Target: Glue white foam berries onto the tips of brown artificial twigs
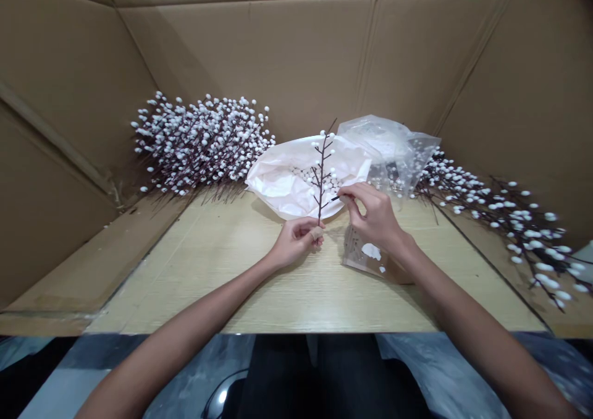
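Observation:
Pinched near its base in my left hand (300,241), a dark brown artificial twig (319,184) stands upright. White berries sit on its upper tips, while several lower side branches look bare. My left thumb has a beige wrap on it. My right hand (370,212) is closed on a thin dark stick (336,198), its tip beside a lower right branch; I cannot tell if they touch. Behind the twig lies a white plastic bag (278,187) with loose white berries (331,184) in it. Beneath my right hand is a brown board (356,259) with white blotches.
A big pile of white-berried twigs (204,144) lies at the back left. More berried twigs (500,209) stretch along the right side. A clear plastic bag (380,138) rests behind my right hand. Cardboard walls (296,54) enclose the wooden tabletop (194,283) at back and sides.

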A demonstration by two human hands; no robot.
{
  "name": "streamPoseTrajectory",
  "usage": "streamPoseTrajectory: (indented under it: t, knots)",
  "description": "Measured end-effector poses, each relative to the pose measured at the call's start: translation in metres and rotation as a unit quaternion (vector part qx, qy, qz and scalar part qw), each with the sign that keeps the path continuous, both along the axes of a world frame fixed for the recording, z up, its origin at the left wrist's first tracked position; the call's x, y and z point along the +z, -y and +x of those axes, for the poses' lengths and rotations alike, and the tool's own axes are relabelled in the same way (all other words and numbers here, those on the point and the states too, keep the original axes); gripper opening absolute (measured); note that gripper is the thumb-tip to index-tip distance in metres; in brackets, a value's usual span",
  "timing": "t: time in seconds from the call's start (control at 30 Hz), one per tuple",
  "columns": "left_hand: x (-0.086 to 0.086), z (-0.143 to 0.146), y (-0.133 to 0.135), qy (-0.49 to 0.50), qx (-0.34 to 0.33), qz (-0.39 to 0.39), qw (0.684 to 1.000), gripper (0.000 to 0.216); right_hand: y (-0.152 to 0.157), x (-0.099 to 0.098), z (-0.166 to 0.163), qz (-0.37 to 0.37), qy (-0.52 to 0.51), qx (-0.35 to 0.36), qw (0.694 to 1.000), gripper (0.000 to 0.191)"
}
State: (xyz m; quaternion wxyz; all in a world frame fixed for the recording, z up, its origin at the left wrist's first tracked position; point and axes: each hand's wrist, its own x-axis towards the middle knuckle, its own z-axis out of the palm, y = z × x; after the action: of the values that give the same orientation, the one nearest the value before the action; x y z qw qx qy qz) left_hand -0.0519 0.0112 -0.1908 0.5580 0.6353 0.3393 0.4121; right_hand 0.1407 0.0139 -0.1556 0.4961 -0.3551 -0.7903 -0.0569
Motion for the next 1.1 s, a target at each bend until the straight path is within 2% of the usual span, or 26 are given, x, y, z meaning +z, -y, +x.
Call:
streamPoseTrajectory:
  t: [0.37, 0.67, 0.87, 1.1]
  knots:
    - [0.002, -0.001, 0.001, -0.001, -0.009, -0.001, 1.000, 0.031, 0.005, 0.010, 0.003, -0.007, -0.028, -0.022, 0.999, 0.019]
    - [0.000, -0.002, -0.001, -0.001, -0.016, 0.003, 1.000, 0.034, 0.009, 0.014, 0.003, 0.040, -0.078, -0.043, 0.995, 0.017]
    - [0.000, -0.002, -0.001, -0.011, -0.021, 0.005, 1.000, 0.031, 0.011, 0.017, 0.005, 0.074, -0.161, -0.085, 0.980, 0.013]
    - [0.002, -0.003, 0.001, -0.029, -0.027, 0.008, 0.999, 0.029, 0.005, 0.014, 0.007, 0.043, -0.281, -0.068, 0.956, 0.008]
